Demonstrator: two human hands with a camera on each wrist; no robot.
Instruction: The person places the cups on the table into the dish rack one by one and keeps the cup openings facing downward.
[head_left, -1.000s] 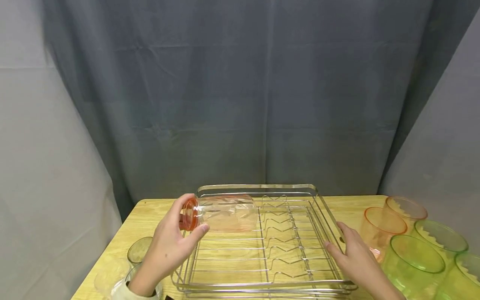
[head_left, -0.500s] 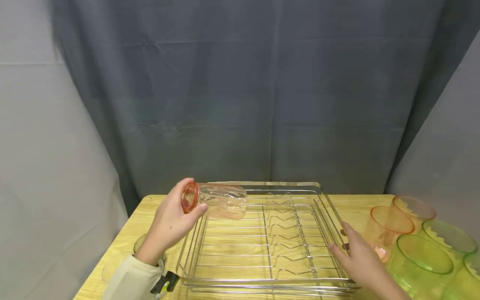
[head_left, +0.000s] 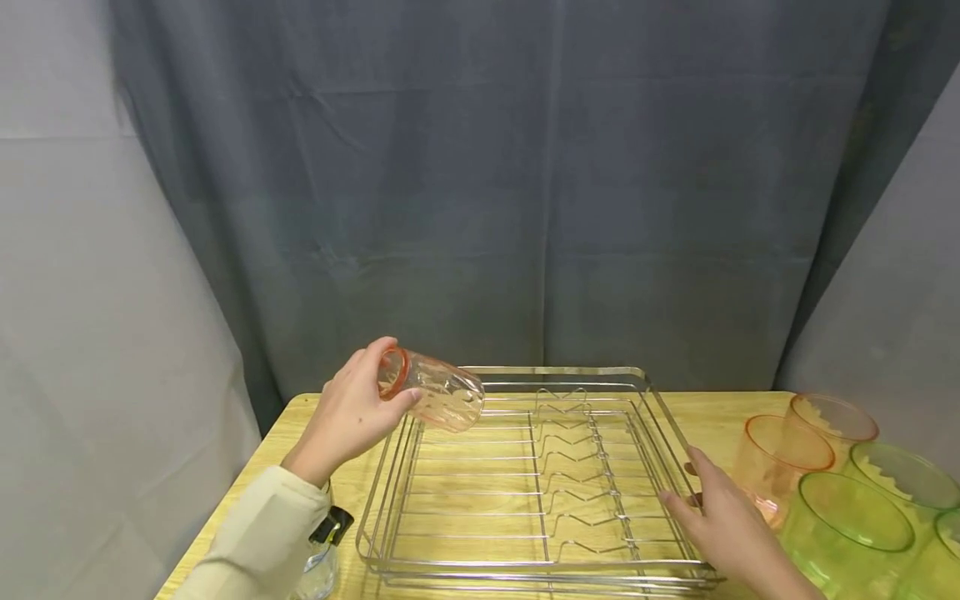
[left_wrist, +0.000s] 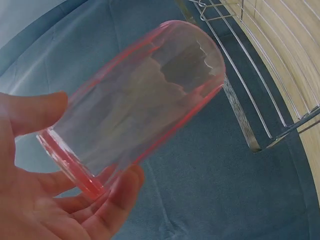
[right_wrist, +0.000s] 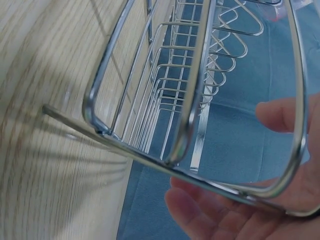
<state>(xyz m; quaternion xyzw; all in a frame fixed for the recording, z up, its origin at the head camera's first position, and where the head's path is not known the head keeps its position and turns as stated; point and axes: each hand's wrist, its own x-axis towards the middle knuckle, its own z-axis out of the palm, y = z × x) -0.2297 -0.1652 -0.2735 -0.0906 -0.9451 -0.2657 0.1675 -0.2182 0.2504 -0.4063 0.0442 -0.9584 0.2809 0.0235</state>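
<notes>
My left hand (head_left: pixel 348 421) holds a clear pinkish-orange plastic tumbler (head_left: pixel 447 398) by its thick end, thumb on one side and fingers on the other. The tumbler lies tilted in the air over the left back part of a chrome wire dish rack (head_left: pixel 555 370), its far end pointing right and down. In the left wrist view the tumbler (left_wrist: pixel 145 95) shows nothing inside. At the rack's right side, my right hand (head_left: pixel 727 529) grips the rail, thumb inward and fingers outside. The right wrist view shows that hand (right_wrist: pixel 245 212) around the rack's end wires.
To the right stand orange tumblers (head_left: pixel 783 446) and several green tumblers (head_left: pixel 855 521), close beside my right forearm. A clear glass (head_left: pixel 318 575) is partly hidden by my left sleeve. The wooden table (head_left: pixel 720 408) ends at a grey curtain (head_left: pixel 450 208) behind.
My left hand has lifted the tumbler up from the rack's left side and tipped its far end downward. The right hand stays at the rack's right rail.
</notes>
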